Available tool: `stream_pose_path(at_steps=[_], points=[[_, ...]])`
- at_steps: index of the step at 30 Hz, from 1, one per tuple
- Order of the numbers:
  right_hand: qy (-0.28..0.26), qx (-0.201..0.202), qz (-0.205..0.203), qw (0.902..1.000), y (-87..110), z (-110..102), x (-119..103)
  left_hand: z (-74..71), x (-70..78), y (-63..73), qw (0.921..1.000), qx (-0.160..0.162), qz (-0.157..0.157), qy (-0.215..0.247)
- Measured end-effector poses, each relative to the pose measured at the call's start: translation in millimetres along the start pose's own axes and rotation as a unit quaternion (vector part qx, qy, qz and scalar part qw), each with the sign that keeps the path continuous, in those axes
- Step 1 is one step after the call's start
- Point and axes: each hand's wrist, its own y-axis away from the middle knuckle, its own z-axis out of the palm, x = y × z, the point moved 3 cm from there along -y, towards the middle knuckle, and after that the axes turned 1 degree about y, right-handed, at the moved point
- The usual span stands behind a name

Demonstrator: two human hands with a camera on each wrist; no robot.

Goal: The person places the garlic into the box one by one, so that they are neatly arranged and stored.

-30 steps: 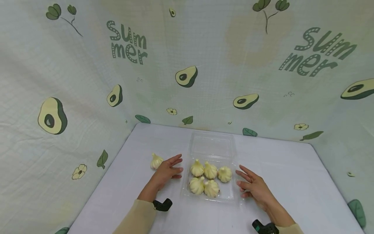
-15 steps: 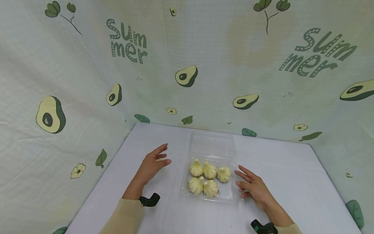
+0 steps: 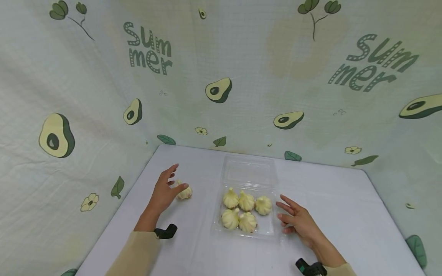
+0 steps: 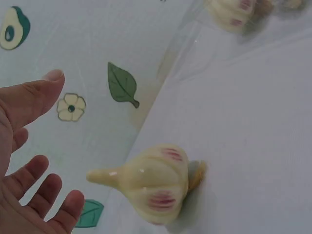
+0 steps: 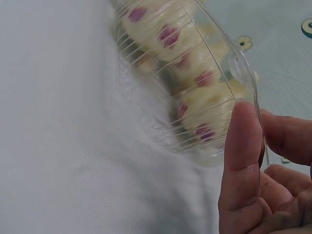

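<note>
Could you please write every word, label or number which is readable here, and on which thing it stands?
"sum mer", left part of the patterned cloth.
"sum mer", right part of the same cloth.
None readable on the clear box or garlic bulbs.
Black wrist devices: too small to tell.

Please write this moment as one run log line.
left grip: holding nothing, near loose garlic bulb | right grip: pinching clear plastic container at right edge | lid: folded back | five garlic bulbs: inside
</note>
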Motion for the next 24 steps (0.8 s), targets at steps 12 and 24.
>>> stream_pose_path(at_steps=[12, 24], points=[[0.004, -0.001, 0.008, 1.0000, -0.9, 1, 1, -3.8, -39.8, -0.8, 0.9965, -0.008, -0.080, -0.025], [0.013, 0.007, 0.015, 0.9998, 0.2, 2, 0, 3.6, -62.2, 0.6, 0.9940, -0.028, -0.083, -0.065]])
